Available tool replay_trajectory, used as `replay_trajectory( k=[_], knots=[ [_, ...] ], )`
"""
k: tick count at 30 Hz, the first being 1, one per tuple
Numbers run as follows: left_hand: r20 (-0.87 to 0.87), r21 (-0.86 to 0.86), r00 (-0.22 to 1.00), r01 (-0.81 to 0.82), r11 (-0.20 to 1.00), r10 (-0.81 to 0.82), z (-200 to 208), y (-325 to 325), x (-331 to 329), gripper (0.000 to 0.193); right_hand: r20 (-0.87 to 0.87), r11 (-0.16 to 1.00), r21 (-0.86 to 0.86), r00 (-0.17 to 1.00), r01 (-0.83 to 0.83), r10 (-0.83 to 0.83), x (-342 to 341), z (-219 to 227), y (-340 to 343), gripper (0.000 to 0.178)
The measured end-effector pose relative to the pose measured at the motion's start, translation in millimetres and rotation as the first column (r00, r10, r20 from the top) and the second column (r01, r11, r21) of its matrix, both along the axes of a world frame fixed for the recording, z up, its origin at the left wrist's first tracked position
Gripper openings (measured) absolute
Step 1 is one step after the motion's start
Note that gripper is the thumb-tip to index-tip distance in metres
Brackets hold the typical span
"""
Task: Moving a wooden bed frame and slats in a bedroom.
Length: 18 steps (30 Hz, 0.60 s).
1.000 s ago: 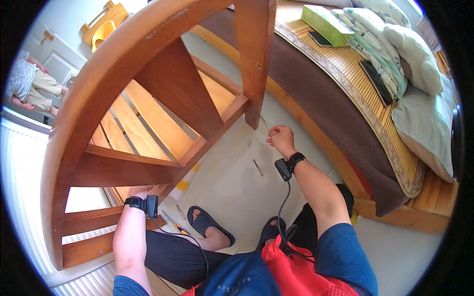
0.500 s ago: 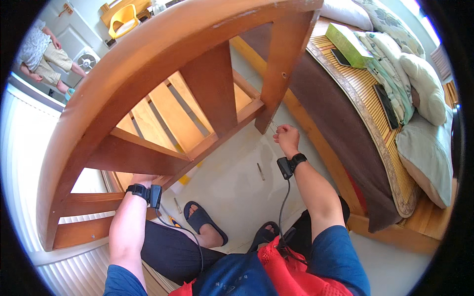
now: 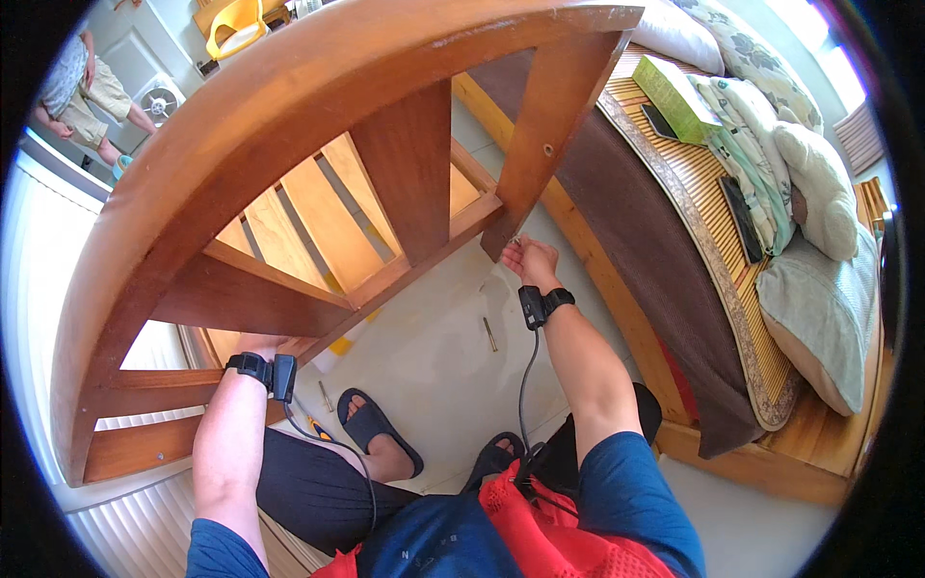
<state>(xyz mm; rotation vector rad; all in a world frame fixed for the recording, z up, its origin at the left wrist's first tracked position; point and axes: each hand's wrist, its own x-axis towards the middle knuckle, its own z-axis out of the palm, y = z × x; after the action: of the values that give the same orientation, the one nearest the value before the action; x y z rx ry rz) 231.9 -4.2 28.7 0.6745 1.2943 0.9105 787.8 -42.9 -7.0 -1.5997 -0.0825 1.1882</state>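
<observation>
A curved brown wooden headboard point(image 3: 405, 58) with slats stands tilted in front of me. My right hand point(image 3: 533, 260) is at the lower end of its right post point(image 3: 540, 144), fingers pinched together on a thin metal piece, too small to name surely. My left hand point(image 3: 265, 344) reaches through the frame at the lower left, beside the bottom rail point(image 3: 385, 281). Its fingers are mostly hidden behind the wood, so its grip does not show. A long metal bolt point(image 3: 490, 334) lies on the floor below my right hand, and another bolt point(image 3: 326, 396) lies near my left foot.
Pale slats point(image 3: 323, 226) show behind the headboard. At right, a bed point(image 3: 665, 241) carries a bamboo mat, a green box point(image 3: 677, 99), a dark phone point(image 3: 739, 220) and pillows. A yellow-black tool point(image 3: 318, 429) lies by my left leg. Another person point(image 3: 92, 96) stands far left near a fan.
My right hand has come in to the foot of the post, covering most of the thin metal piece that showed before. The left hand stays at the rail. The view has shifted slightly.
</observation>
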Motion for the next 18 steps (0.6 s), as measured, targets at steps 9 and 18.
replay_trajectory(
  k=[9, 18],
  knots=[
    [0.152, 0.012, 0.988, -0.031, 0.999, 0.029, 9, -8, 3, 0.019, -0.051, 0.999, 0.007, 0.998, 0.033, -0.032, -7, -25, -8, 0.027],
    [-0.104, 0.183, 0.991, 0.096, 0.978, -0.078, -9, -10, -18, 0.038, 0.017, 0.977, -0.180, 0.992, -0.117, 0.122, -13, 13, -12, 0.041]
  ],
)
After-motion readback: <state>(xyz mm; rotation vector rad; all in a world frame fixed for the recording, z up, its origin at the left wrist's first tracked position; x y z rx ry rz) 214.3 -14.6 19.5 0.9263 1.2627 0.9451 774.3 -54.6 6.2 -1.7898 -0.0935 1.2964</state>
